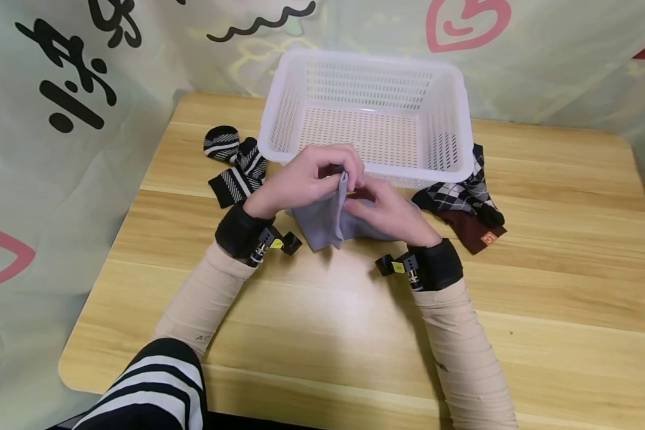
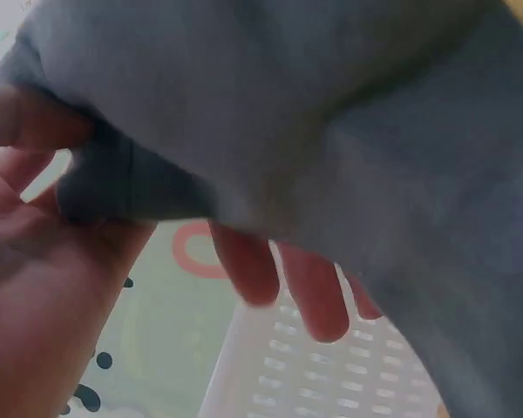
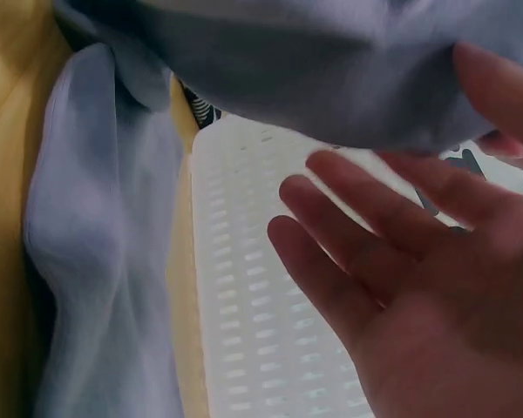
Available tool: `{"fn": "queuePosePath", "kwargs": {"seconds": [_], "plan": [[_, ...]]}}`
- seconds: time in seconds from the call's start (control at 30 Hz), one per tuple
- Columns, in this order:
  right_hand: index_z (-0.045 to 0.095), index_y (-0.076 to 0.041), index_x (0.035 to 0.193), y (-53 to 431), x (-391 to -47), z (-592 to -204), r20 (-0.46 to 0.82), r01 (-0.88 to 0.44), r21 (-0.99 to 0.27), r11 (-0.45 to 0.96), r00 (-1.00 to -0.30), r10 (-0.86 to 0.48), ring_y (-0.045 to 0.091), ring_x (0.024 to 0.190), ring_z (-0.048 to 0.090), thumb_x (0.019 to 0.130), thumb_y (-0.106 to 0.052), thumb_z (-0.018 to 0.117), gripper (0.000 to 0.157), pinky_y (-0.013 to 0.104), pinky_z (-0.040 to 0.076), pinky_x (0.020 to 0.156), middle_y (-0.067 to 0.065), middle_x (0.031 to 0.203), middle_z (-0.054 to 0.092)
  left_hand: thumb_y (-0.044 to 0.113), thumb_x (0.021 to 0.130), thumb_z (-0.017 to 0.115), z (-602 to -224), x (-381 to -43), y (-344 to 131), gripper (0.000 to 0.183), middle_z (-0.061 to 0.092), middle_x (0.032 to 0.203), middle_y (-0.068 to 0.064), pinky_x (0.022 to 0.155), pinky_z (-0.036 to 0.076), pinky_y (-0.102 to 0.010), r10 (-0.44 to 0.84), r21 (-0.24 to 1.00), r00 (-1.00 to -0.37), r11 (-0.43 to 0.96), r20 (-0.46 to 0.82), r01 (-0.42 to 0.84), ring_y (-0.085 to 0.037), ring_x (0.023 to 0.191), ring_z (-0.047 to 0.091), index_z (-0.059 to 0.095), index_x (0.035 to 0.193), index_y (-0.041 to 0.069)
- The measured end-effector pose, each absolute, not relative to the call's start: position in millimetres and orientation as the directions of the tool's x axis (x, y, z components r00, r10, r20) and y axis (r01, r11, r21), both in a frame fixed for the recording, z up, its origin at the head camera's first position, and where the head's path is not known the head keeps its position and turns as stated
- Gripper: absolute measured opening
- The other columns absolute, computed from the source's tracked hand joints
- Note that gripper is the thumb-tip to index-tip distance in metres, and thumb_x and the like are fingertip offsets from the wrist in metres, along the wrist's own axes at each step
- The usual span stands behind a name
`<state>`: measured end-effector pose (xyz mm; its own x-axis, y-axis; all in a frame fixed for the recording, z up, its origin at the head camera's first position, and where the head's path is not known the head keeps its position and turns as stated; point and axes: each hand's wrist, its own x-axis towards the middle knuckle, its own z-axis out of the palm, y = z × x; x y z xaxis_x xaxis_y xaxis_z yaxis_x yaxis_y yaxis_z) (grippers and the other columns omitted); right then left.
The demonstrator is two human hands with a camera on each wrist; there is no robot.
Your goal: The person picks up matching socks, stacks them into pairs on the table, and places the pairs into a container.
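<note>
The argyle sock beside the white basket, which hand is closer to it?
Right. The right hand is just left of the argyle sock, pinching gray cloth; the left hand is farther left, also pinching it.

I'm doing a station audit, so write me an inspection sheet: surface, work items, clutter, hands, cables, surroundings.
Surface: light wooden table, with a small dark spot toward the right.
Work items: grey cloth, partly raised, in front of a white perforated basket.
Clutter: striped textile left of the basket; checked textile partly over a maroon one at right.
Hands: left hand and right hand both pinch the grey cloth.
Cables: nothing seen.
Surroundings: printed backdrop behind the table.
</note>
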<state>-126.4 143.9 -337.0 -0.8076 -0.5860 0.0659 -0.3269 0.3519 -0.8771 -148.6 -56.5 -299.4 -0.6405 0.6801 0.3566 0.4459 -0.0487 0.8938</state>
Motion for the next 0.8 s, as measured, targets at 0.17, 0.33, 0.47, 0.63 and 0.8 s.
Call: {"fn": "queuePosePath", "kwargs": {"seconds": [0.17, 0.33, 0.47, 0.63, 0.8], "plan": [[0.064, -0.003, 0.115, 144.8, -126.4, -337.5, 0.068, -0.293, -0.903, 0.315, -0.819, -0.570, 0.020, 0.112, 0.062, 0.097, -0.015, 0.060, 0.022, 0.034, 0.048, 0.101, 0.011, 0.116, 0.067, -0.010, 0.086, 0.051, -296.5, -150.5, -61.1, 0.021, 0.064, 0.117, -0.012, 0.106, 0.041, -0.035, 0.675, 0.859, -0.640, 0.015, 0.369, 0.511, -0.016, 0.117, 0.055, 0.064, 0.080, 0.005], [0.066, -0.004, 0.095, 145.7, -126.6, -337.2, 0.045, -0.253, -0.913, 0.320, -0.842, -0.537, 0.015, 0.092, 0.057, 0.097, -0.019, 0.061, 0.015, 0.026, 0.046, 0.084, 0.007, 0.095, 0.065, -0.014, 0.081, 0.045, -293.0, -155.4, -69.7, 0.032, 0.056, 0.132, -0.008, 0.104, 0.039, -0.031, 0.638, 0.810, -0.667, 0.114, 0.385, 0.576, -0.014, 0.128, 0.046, 0.067, 0.082, 0.009], [0.066, -0.004, 0.091, 146.2, -125.8, -336.2, 0.038, -0.224, -0.929, 0.295, -0.850, -0.525, 0.015, 0.089, 0.058, 0.096, -0.018, 0.061, 0.016, 0.025, 0.046, 0.080, 0.007, 0.091, 0.065, -0.017, 0.084, 0.038, -292.6, -157.7, -73.3, 0.037, 0.058, 0.127, -0.009, 0.089, 0.043, -0.029, 0.631, 0.820, -0.681, 0.122, 0.371, 0.559, -0.014, 0.123, 0.050, 0.066, 0.084, 0.007], [0.066, -0.004, 0.090, 147.0, -125.1, -335.1, 0.039, -0.206, -0.938, 0.280, -0.862, -0.505, 0.012, 0.079, 0.057, 0.095, -0.018, 0.063, 0.015, 0.024, 0.046, 0.070, 0.003, 0.086, 0.064, -0.012, 0.095, 0.035, -293.0, -159.3, -73.8, 0.035, 0.062, 0.124, -0.010, 0.105, 0.041, -0.030, 0.628, 0.859, -0.715, 0.142, 0.305, 0.492, -0.015, 0.125, 0.052, 0.066, 0.089, 0.004], [0.070, -0.003, 0.103, 147.9, -125.8, -335.1, 0.034, -0.192, -0.945, 0.263, -0.861, -0.507, 0.010, 0.080, 0.066, 0.096, -0.018, 0.062, 0.018, 0.022, 0.051, 0.071, -0.001, 0.092, 0.070, 0.000, 0.102, 0.038, -292.0, -159.7, -74.6, 0.027, 0.064, 0.124, -0.009, 0.112, 0.038, -0.034, 0.609, 0.904, -0.759, 0.153, 0.232, 0.399, -0.014, 0.126, 0.053, 0.065, 0.094, 0.002]]}}
